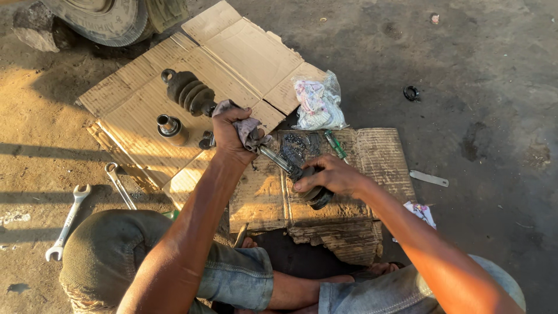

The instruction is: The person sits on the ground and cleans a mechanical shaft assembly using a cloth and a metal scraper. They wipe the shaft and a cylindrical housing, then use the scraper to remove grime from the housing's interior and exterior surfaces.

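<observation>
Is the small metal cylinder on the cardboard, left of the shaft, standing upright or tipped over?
Upright. The metal cylinder stands on end on the cardboard, its round top rim facing the camera, apart from the left hand.

Cardboard (pixel 232 52), wrenches (pixel 68 222) on ground (pixel 482 58)

Flattened cardboard (pixel 238 52) showing dull tan-brown, ribbed and grease-smudged near the front. Ribbed rubber boot (pixel 189 91) looking matte black. Steel shaft (pixel 278 160) gleaming grey. Rag (pixel 247 128) in the left hand (pixel 231 134) showing faded pinkish grey. Joint end (pixel 317 195) under the right hand (pixel 331 174) looking black, greasy. Screwdriver (pixel 335 144) showing a green handle. Plastic bag (pixel 318 104) appearing clear, holding white and pink cloth. Two wrenches (pixel 70 218) shining silver. Ground (pixel 494 70) looking dark grey, oil-stained. Jeans (pixel 232 279) showing washed-out blue.
</observation>
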